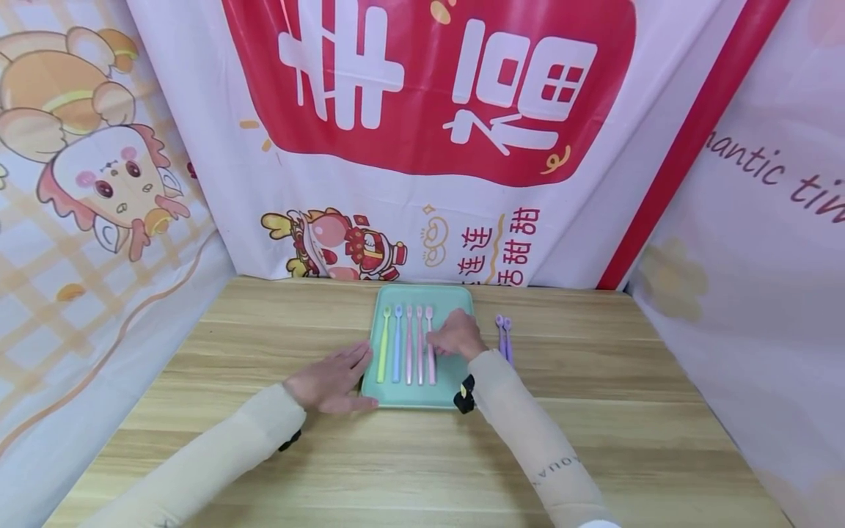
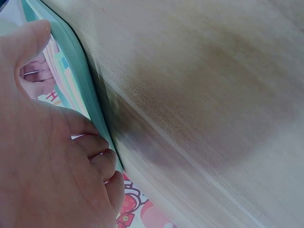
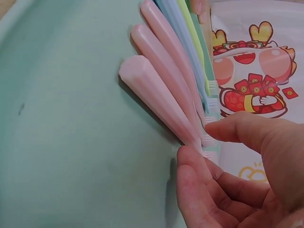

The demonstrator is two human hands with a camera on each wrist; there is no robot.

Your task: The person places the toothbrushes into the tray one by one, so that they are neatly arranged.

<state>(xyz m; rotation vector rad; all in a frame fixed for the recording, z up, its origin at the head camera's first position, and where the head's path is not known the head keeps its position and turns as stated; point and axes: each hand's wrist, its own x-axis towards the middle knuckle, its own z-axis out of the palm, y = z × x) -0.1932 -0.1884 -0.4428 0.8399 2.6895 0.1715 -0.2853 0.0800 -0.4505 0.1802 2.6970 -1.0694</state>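
A mint-green tray (image 1: 422,398) holds toothbrushes lying side by side, heads toward the back wall. From left to right they are a yellow-green toothbrush (image 1: 382,356), a blue toothbrush (image 1: 397,352) and three pink ones. My right hand (image 1: 457,334) pinches the rightmost pink toothbrush (image 3: 156,97) near its head, between thumb and forefinger. Against the tray's left rim rests my left hand (image 1: 330,381), fingers extended and thumb at the near left corner. In the left wrist view that hand's fingertips (image 2: 114,183) lie along the tray's outer edge.
Two purple toothbrushes (image 1: 505,339) lie on the wooden table (image 1: 594,411) to the right of the tray, partly hidden by the right sleeve. A printed red-and-white cloth (image 1: 422,198) hangs behind the table's back edge. Patterned cloths hang at both sides.
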